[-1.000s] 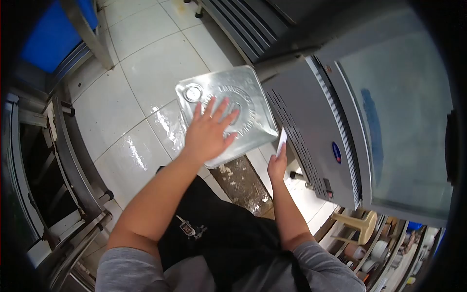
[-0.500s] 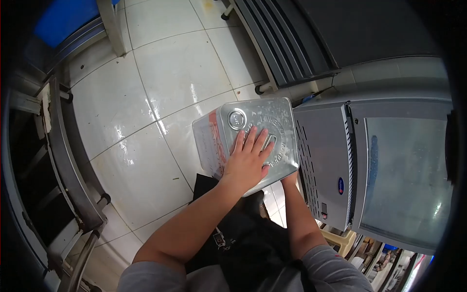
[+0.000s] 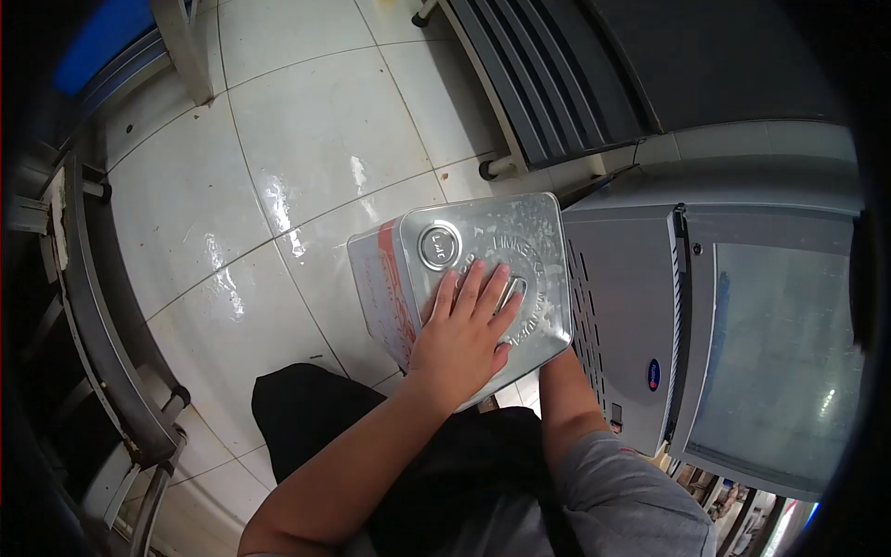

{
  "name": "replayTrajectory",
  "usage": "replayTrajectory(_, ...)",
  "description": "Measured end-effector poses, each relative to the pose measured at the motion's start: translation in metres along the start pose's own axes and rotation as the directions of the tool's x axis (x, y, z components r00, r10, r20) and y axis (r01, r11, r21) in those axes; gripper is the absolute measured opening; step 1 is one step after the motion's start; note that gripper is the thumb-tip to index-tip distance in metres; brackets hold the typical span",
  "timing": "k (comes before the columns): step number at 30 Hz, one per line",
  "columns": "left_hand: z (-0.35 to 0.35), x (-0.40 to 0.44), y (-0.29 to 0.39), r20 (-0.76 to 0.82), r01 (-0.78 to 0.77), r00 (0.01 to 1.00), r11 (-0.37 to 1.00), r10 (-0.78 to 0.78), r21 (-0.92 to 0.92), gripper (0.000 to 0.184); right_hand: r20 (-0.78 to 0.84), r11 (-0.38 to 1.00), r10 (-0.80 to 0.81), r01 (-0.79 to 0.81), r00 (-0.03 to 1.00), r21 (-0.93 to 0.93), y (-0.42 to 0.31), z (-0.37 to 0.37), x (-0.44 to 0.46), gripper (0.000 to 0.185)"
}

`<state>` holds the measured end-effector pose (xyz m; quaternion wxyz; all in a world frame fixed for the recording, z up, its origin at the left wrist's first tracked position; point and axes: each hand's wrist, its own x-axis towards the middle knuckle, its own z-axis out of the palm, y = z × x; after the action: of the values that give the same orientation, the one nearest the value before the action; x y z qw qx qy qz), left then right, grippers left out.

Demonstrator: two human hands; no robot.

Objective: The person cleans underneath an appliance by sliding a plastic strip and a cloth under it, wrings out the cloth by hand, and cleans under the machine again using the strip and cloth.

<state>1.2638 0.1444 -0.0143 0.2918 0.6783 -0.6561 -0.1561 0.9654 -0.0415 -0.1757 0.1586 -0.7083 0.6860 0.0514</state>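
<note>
A large square metal tin stands in front of my body, its silver embossed top facing up and a white side with red print showing on its left. My left hand lies flat on the top with its fingers spread, beside the round cap. My right forearm reaches down at the tin's right side, and the right hand is hidden behind the tin. What that hand holds or touches cannot be seen.
A grey appliance with a glass door stands at the right. Above it is a dark ribbed rack on legs. A metal frame runs along the left. The tiled floor has wet, shiny patches.
The tin's printed side has come into view as the tin shifted in the picture. My left hand has stayed on its top. My right hand, earlier visible with a white flat item, is now hidden.
</note>
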Motion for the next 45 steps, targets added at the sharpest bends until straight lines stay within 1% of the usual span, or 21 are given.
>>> replayTrajectory(6,-0.002,0.002,0.001,0.0,0.005,1.0,1.0,-0.005,-0.012,0.059,-0.011,0.999,0.021,-0.022,1.0,-0.033,-0.004,0.018,0.016,0.057)
replayTrajectory(11,-0.002,0.003,0.003,0.006,0.01,1.0,1.0,-0.01,-0.019,0.059,-0.003,0.997,0.045,-0.045,0.999,-0.067,0.008,0.019,0.019,0.057)
replayTrajectory(19,-0.004,0.007,0.008,0.065,0.024,0.997,0.997,-0.028,0.071,0.058,0.013,0.989,0.07,-0.068,0.997,-0.13,0.033,0.024,0.023,0.058)
replayTrajectory(25,-0.005,0.007,0.009,0.093,0.03,0.995,0.996,-0.038,0.081,0.058,0.025,0.982,0.084,-0.079,0.996,-0.173,0.051,0.019,0.015,0.059)
replayTrajectory(29,-0.005,0.007,0.011,0.1,0.028,0.994,0.995,-0.037,0.098,0.06,0.001,0.979,0.077,-0.075,0.997,-0.188,0.055,0.021,0.003,0.06)
replayTrajectory(33,-0.005,0.006,0.01,0.087,0.018,0.996,0.996,-0.025,0.083,0.06,-0.041,0.989,0.059,-0.064,0.997,-0.131,0.057,0.02,-0.016,0.061)
replayTrajectory(35,-0.006,0.006,0.009,0.08,0.017,0.997,0.997,-0.024,0.08,0.06,-0.078,0.997,0.043,-0.048,0.996,-0.064,0.055,0.02,-0.032,0.067)
replayTrajectory(36,-0.006,0.006,0.009,0.079,0.012,0.997,0.997,-0.018,0.077,0.06,-0.079,0.997,0.041,-0.047,0.996,-0.069,0.053,0.019,-0.043,0.067)
replayTrajectory(38,-0.006,0.006,0.009,0.075,0.011,0.997,0.997,-0.017,0.072,0.06,-0.15,0.999,0.036,-0.041,0.988,-0.025,0.024,-0.002,-0.079,0.071)
replayTrajectory(39,-0.006,0.006,0.009,0.074,0.009,0.997,0.998,-0.014,0.069,0.059,-0.151,0.999,0.037,-0.042,0.988,-0.03,0.011,-0.013,-0.091,0.071)
replayTrajectory(41,-0.006,0.005,0.007,0.06,-0.004,0.998,0.999,0.001,0.051,0.06,-0.01,0.975,0.209,-0.21,0.978,-0.073,-0.004,-0.03,-0.108,0.073)
replayTrajectory(42,-0.006,0.005,0.007,0.047,-0.015,0.999,0.999,0.014,0.039,0.06,-0.06,0.984,0.15,-0.155,0.987,-0.084,0.009,-0.024,-0.11,0.072)
replayTrajectory(43,-0.006,0.005,0.007,0.044,-0.013,0.999,0.999,0.011,0.037,0.06,-0.061,0.984,0.147,-0.152,0.987,-0.088,0.013,-0.018,-0.111,0.072)
replayTrajectory(45,-0.005,0.005,0.007,0.047,0.004,0.999,0.997,-0.008,0.071,0.057,-0.253,0.999,0.037,-0.039,0.967,-0.003,0.019,-0.004,-0.113,0.067)
